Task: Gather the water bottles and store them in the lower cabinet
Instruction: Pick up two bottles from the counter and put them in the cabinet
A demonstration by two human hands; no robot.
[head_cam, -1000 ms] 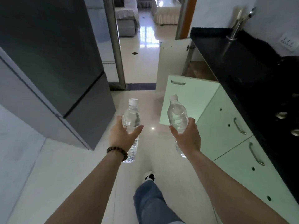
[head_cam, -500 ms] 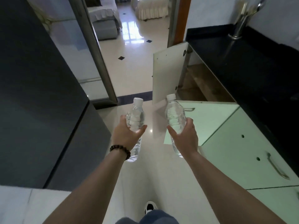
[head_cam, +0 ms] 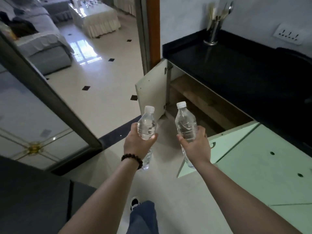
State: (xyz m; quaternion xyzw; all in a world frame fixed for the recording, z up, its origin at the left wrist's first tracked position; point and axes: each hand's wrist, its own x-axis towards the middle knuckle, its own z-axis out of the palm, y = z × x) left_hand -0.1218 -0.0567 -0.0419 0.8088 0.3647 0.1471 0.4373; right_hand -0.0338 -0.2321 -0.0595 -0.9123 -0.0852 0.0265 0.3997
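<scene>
Left hand (head_cam: 136, 146), beaded bracelet (head_cam: 132, 160) at wrist: clenched around left water bottle (head_cam: 146, 127), upright, white cap on. Right hand (head_cam: 196, 147): clenched around right water bottle (head_cam: 185, 125), upright, capped, just beside the left one. Both bottles carried closer than 0.5 s ago to the lower cabinet (head_cam: 199, 102), now directly ahead, door (head_cam: 152, 88) swung open. Beyond: black worktop (head_cam: 228, 65), more of it in view, with utensil holder (head_cam: 213, 33).

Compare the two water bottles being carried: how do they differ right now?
The left bottle sits in the left hand, whose wrist wears a bead bracelet; the right bottle sits in the bare-wristed right hand, nearer the open cabinet. Both are clear, white-capped, roughly upright.
</scene>
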